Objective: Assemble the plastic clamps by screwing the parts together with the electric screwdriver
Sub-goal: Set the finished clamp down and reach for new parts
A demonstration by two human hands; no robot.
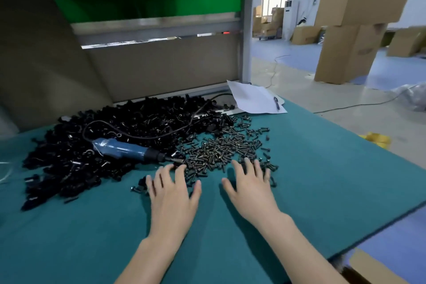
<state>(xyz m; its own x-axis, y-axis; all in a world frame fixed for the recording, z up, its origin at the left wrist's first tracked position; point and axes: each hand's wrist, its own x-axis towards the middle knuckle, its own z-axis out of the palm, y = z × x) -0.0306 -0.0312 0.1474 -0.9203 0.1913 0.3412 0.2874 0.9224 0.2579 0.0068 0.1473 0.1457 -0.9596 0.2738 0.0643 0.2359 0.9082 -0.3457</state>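
While black clamp parts are heaped on the counter with the electric screwdriver laid against them, the left hand is spread empty beside the screws, their near edge met by the right hand, likewise released; one screw is best pinched singly.

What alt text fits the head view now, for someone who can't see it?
Both hands lie open, palms down, on a teal mat: the left hand and right hand reach the near edge of a pile of screws. A blue electric screwdriver lies untouched on a heap of black plastic clamp parts to the left.
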